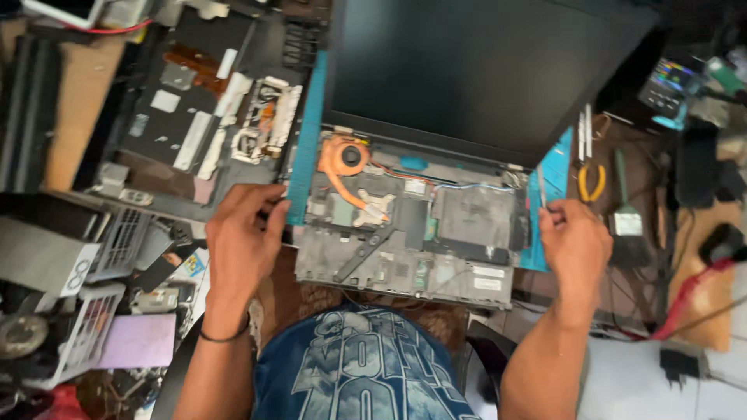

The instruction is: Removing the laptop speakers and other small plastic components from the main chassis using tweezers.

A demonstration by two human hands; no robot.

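An opened laptop (412,233) lies before me with its keyboard cover off, showing a copper fan (345,155), heat pipe and dusty boards. Its dark screen (475,70) tilts back. My left hand (243,229) grips the base's left edge, fingers curled on it. At the right edge my right hand (573,241) rests with fingers bent against the base; what it pinches, if anything, is unclear.
A blue mat (305,148) lies under the laptop. Another stripped laptop chassis (198,109) sits at upper left. Yellow-handled pliers (590,183), a brush (625,210) and white tools lie right. Clutter, white baskets (85,327) and cables fill both sides.
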